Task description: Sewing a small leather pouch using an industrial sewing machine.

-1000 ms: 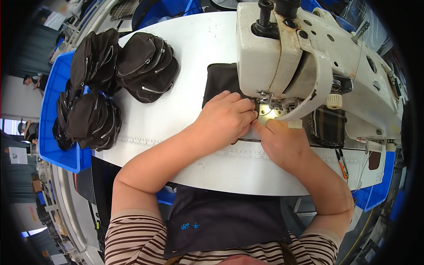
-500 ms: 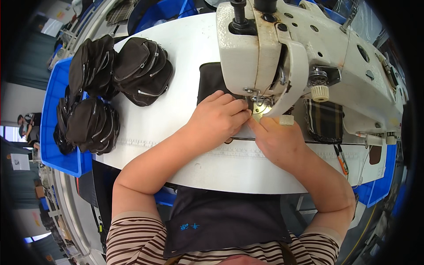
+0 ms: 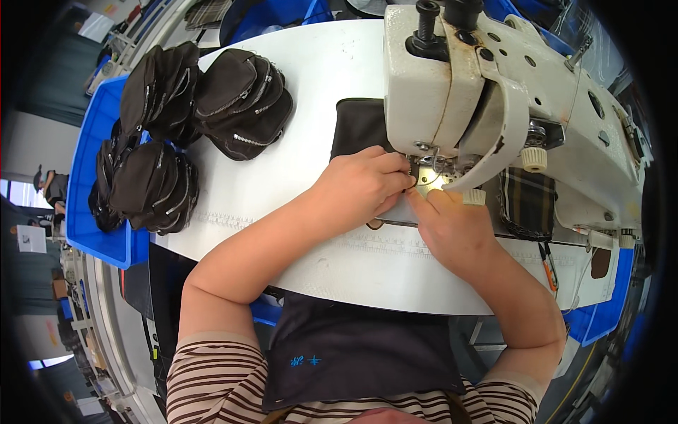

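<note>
Head | dark cloth (image 3: 359,128): under and beyond left grip (image 3: 361,185), pinched | right grip (image 3: 455,232): can't tell

Saw dark brown on the cloth (image 3: 359,126) and the pouches (image 3: 229,88), with silvery zips (image 3: 251,142). Noted brownish stripes on a blackish panel (image 3: 526,201), white on the tabletop (image 3: 321,56), off-white on the sewing machine (image 3: 417,99), blue on a bin (image 3: 106,244), brown-and-cream stripes on a sleeve (image 3: 212,374), blue embroidery (image 3: 304,361) on a dark apron (image 3: 367,353).

Dark fabric piece (image 3: 359,127) | flat on white table (image 3: 318,67) | partly hidden
</note>
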{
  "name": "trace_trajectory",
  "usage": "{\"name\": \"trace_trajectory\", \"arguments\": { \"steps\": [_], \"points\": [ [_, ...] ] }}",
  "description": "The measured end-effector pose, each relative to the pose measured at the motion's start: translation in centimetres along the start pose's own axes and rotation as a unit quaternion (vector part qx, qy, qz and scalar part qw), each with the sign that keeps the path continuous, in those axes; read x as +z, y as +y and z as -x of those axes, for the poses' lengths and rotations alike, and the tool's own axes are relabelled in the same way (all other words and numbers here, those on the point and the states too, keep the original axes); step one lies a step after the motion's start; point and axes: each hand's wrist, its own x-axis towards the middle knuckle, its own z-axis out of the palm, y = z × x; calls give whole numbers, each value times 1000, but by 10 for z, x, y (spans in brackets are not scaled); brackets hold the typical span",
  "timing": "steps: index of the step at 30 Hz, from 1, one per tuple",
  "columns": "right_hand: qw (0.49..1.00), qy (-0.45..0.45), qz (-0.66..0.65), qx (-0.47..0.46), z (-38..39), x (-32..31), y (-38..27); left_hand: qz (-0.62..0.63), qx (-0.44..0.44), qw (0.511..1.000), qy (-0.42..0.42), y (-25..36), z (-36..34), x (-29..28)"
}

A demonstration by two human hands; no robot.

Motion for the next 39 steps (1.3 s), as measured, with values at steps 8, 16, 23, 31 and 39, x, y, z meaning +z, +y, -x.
{"name": "trace_trajectory", "arguments": {
  "steps": [8, 16, 23, 31, 39],
  "points": [
    [997, 41, 61, 27, -5, 7, 3, -11, -52, 999, -6, 5, -4, 4],
    [998, 32, 27, 54, -5, 6, 5, 57, -82, 995, 2, -3, -1, -12],
    [999, 31, -2, 37, -6, 11, 0, 86, -109, 986, -91, -35, 5, -49],
    [995, 31, -68, 66, -10, 7, -2, 137, -210, 933, -256, -31, -2, -63],
    [997, 33, -22, 68, -8, 9, -2, 212, -207, 933, -204, -24, 2, -52]
  ]
}}
